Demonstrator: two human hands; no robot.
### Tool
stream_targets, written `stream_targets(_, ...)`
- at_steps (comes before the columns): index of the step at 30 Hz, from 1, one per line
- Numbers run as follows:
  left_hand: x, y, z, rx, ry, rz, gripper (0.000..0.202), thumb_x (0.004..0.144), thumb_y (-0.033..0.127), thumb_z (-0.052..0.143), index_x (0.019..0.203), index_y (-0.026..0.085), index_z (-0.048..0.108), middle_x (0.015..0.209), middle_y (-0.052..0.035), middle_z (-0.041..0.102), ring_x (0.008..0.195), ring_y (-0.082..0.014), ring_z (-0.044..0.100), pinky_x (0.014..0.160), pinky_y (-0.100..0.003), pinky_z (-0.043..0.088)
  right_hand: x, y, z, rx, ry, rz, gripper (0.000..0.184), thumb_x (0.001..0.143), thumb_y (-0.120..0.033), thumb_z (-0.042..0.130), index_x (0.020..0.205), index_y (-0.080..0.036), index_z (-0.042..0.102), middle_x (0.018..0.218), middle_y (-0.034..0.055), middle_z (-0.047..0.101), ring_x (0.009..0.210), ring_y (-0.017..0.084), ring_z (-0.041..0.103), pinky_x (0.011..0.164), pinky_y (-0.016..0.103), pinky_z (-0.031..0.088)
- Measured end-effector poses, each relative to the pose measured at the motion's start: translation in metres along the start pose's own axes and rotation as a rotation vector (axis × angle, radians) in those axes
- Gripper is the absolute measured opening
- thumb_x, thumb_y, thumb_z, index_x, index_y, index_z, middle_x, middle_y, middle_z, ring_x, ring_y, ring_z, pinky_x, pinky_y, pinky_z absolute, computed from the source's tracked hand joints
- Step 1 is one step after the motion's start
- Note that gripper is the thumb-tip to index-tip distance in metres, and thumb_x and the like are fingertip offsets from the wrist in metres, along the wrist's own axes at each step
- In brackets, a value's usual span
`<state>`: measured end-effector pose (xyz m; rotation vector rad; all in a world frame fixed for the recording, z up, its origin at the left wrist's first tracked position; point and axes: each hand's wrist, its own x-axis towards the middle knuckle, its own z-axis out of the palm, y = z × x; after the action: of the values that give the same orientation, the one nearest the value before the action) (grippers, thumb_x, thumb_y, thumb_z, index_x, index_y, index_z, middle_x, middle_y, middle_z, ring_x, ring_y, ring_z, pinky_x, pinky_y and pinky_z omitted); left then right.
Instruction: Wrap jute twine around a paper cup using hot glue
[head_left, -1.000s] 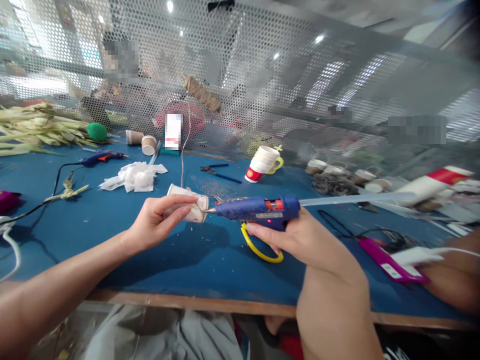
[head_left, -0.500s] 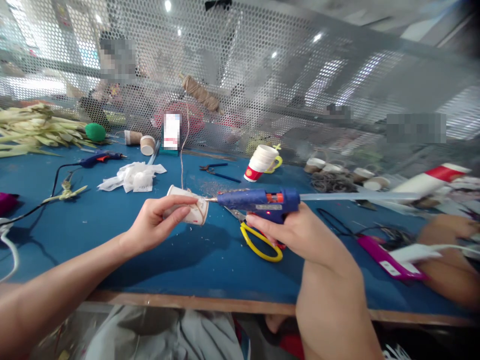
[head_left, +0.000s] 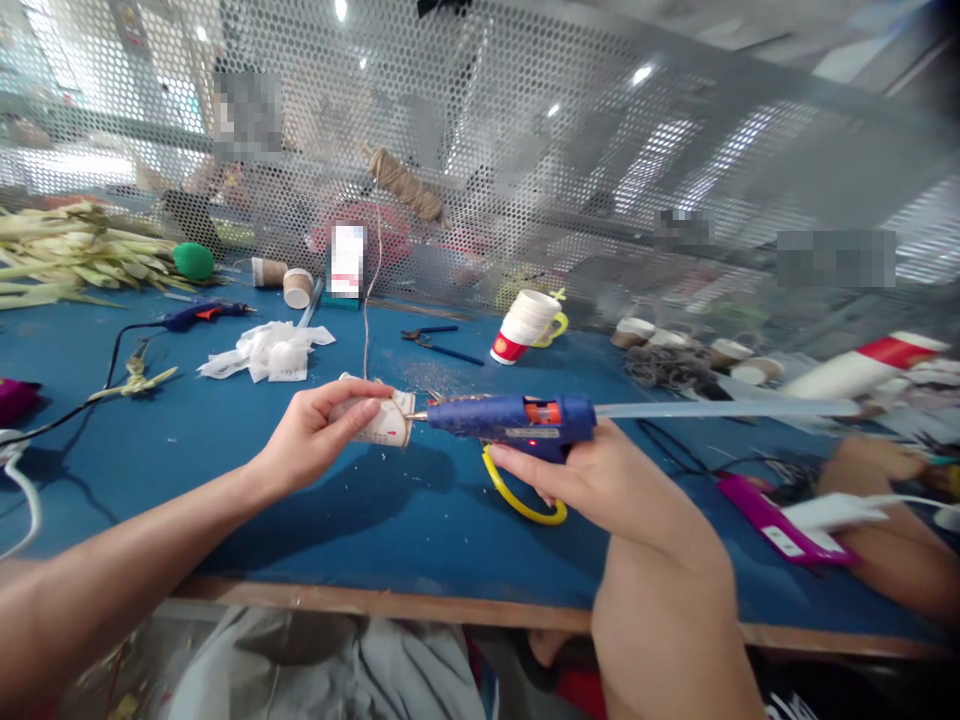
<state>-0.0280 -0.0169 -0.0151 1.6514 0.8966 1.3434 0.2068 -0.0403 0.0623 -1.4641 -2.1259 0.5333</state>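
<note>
My left hand (head_left: pixel 319 435) is closed round a small white paper cup (head_left: pixel 384 418) held on its side above the blue table (head_left: pixel 225 450), the cup's bottom facing right. A thin twine strand (head_left: pixel 367 320) runs from the cup up to a spool (head_left: pixel 405 187) on the mesh screen. My right hand (head_left: pixel 600 475) grips a blue hot glue gun (head_left: pixel 514 415), a clear glue stick (head_left: pixel 720 408) protruding from its back. The gun's metal tip touches the cup's bottom edge. Yellow-handled scissors (head_left: pixel 517 500) lie on the table under the gun.
A second blue glue gun (head_left: pixel 199 315), crumpled white tissue (head_left: pixel 266 352), pliers (head_left: pixel 435 342), a twine-wrapped cup with yellow handle (head_left: pixel 525 325) and palm leaves (head_left: pixel 67 255) lie further back. Another person's forearm (head_left: pixel 892 540) rests at right near a magenta phone (head_left: pixel 765 515). Perforated mesh (head_left: pixel 525 150) walls the back.
The cup has turned slightly in my left hand and the glue gun dipped a little, its tip staying at the cup's bottom. The other person's hand at right shifted.
</note>
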Motion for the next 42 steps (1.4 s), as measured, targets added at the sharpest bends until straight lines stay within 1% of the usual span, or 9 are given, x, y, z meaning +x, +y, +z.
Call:
stream_targets(8, -0.002, -0.001, 0.001, 0.017, 0.009, 0.060, 0.022, 0.082, 0.028, 0.054, 0.094, 0.013, 0.065, 0.096, -0.0086, 0.070, 0.080, -0.0147, 0.065, 0.071, -0.023, 0.053, 0.001, 0.001, -0.001, 0.063, -0.056, 0.099, 0.016, 0.069, -0.038, 0.061, 0.065, -0.023, 0.059, 0.040, -0.0043, 0.051, 0.038, 0.014, 0.048, 0.039, 0.026, 0.042)
stream_targets(14, -0.005, 0.002, 0.000, 0.201, 0.003, 0.206, 0.020, 0.082, 0.022, 0.052, 0.096, 0.014, 0.065, 0.091, -0.0071, 0.071, 0.079, -0.0134, 0.066, 0.070, -0.020, 0.053, 0.004, 0.004, -0.002, 0.110, -0.066, 0.088, 0.026, 0.073, -0.037, 0.059, 0.054, -0.022, 0.050, 0.037, -0.0049, 0.048, 0.036, 0.012, 0.047, 0.041, 0.025, 0.042)
stream_targets(22, -0.007, 0.008, 0.000, 0.348, 0.015, 0.398, 0.020, 0.080, 0.016, 0.053, 0.094, 0.017, 0.066, 0.086, -0.0047, 0.073, 0.065, -0.0108, 0.066, 0.060, -0.017, 0.052, 0.012, 0.006, -0.001, 0.262, -0.095, 0.077, 0.022, 0.073, -0.035, 0.059, 0.060, -0.019, 0.052, 0.039, -0.0058, 0.047, 0.036, 0.009, 0.045, 0.044, 0.024, 0.042)
stream_targets(24, -0.006, 0.009, -0.001, 0.371, 0.024, 0.406, 0.020, 0.080, 0.015, 0.052, 0.094, 0.017, 0.066, 0.085, -0.0050, 0.073, 0.064, -0.0108, 0.066, 0.059, -0.017, 0.052, 0.020, 0.014, 0.000, 0.346, -0.063, 0.086, 0.018, 0.072, -0.034, 0.060, 0.067, -0.017, 0.054, 0.040, -0.0066, 0.046, 0.037, 0.009, 0.044, 0.046, 0.024, 0.042)
stream_targets(27, -0.006, 0.010, -0.002, 0.384, 0.053, 0.409, 0.020, 0.080, 0.015, 0.052, 0.093, 0.016, 0.066, 0.083, -0.0052, 0.073, 0.062, -0.0102, 0.066, 0.058, -0.016, 0.051, 0.043, 0.036, 0.003, 0.451, 0.090, 0.178, 0.019, 0.069, -0.032, 0.063, 0.071, -0.015, 0.054, 0.048, -0.0044, 0.051, 0.041, 0.008, 0.046, 0.043, 0.021, 0.040)
stream_targets(30, -0.005, 0.009, -0.003, 0.386, 0.061, 0.423, 0.019, 0.079, 0.014, 0.052, 0.093, 0.015, 0.066, 0.080, -0.0053, 0.073, 0.060, -0.0097, 0.065, 0.056, -0.015, 0.051, 0.072, 0.066, 0.009, 0.304, 0.264, 0.328, 0.020, 0.072, -0.031, 0.063, 0.066, -0.013, 0.055, 0.055, -0.0003, 0.055, 0.045, 0.006, 0.047, 0.042, 0.018, 0.038)
stream_targets(35, -0.005, 0.009, -0.003, 0.391, 0.046, 0.464, 0.020, 0.079, 0.012, 0.053, 0.093, 0.015, 0.066, 0.082, -0.0060, 0.073, 0.058, -0.0095, 0.065, 0.055, -0.015, 0.051, 0.101, 0.106, 0.030, 0.191, 0.213, 0.483, 0.029, 0.080, -0.031, 0.054, 0.056, -0.015, 0.049, 0.044, -0.0006, 0.049, 0.038, 0.007, 0.044, 0.041, 0.019, 0.040)
stream_targets(39, -0.004, 0.009, -0.004, 0.393, 0.040, 0.487, 0.020, 0.079, 0.011, 0.052, 0.094, 0.013, 0.065, 0.081, -0.0067, 0.073, 0.059, -0.0094, 0.065, 0.056, -0.015, 0.051, 0.106, 0.113, 0.041, 0.067, 0.181, 0.537, 0.029, 0.077, -0.034, 0.058, 0.057, -0.014, 0.053, 0.045, 0.0036, 0.053, 0.047, 0.014, 0.055, 0.045, 0.023, 0.042)
stream_targets(42, -0.004, 0.009, -0.004, 0.402, 0.029, 0.506, 0.020, 0.079, 0.011, 0.052, 0.095, 0.013, 0.064, 0.080, -0.0067, 0.073, 0.058, -0.0088, 0.064, 0.055, -0.015, 0.051, 0.108, 0.100, 0.038, -0.050, 0.203, 0.545, 0.022, 0.070, -0.029, 0.065, 0.060, -0.012, 0.058, 0.063, 0.0126, 0.062, 0.073, 0.024, 0.061, 0.060, 0.029, 0.045)
